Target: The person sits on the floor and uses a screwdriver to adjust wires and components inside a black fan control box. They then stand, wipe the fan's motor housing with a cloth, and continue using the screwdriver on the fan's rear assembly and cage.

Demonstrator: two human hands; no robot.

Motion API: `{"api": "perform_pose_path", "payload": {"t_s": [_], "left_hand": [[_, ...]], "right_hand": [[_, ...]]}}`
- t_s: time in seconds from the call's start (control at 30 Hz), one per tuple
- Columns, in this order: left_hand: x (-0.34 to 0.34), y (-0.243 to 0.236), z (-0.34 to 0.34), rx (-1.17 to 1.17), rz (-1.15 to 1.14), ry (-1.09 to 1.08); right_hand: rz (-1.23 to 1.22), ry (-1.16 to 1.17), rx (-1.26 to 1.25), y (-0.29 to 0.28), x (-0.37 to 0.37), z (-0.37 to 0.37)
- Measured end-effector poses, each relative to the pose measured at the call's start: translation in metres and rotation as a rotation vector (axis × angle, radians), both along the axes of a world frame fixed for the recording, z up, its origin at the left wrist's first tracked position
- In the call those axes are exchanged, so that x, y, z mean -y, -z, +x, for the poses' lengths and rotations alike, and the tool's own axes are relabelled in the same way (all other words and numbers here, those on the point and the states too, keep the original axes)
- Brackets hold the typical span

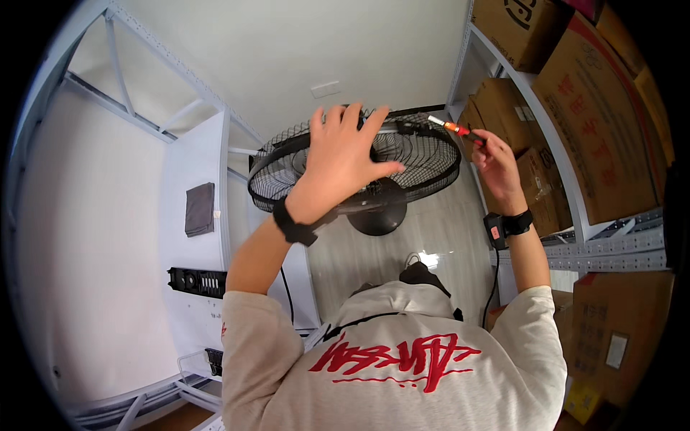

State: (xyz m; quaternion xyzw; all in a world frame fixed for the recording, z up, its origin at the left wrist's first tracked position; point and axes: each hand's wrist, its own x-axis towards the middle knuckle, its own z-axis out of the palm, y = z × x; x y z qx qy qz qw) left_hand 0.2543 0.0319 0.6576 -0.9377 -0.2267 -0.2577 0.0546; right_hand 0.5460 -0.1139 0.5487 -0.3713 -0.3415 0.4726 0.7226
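Note:
A black standing fan (435, 176) with a wire grille is in front of me, its round base (379, 221) on the floor. My left hand (339, 156) is over the left and middle part of the grille, fingers spread and nothing in them. Whether its fingertips touch the wire I cannot tell. At the fan's upper right, my right hand (494, 164) grips a screwdriver (457, 130) with a red and black handle. The screwdriver's pale tip points up and left, close to the grille's rim. The fan's hub is partly hidden behind my left hand.
On the left, a white shelf holds a folded grey cloth (200, 209) and a black slotted plastic part (197, 282). Metal racks with cardboard boxes (600, 118) line the right side. A white wall plate (325, 89) is behind the fan. Black cables hang near both arms.

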Motion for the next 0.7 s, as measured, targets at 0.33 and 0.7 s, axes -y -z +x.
{"api": "perform_pose_path", "payload": {"t_s": [0.33, 0.7], "left_hand": [[0.020, -0.010, 0.004, -0.047, -0.100, -0.055], [0.029, 0.001, 0.034, 0.106, -0.179, 0.149]], "right_hand": [[0.023, -0.349, -0.227, 0.037, -0.013, 0.030], [0.033, -0.360, -0.160, 0.032, 0.001, 0.017]]}}
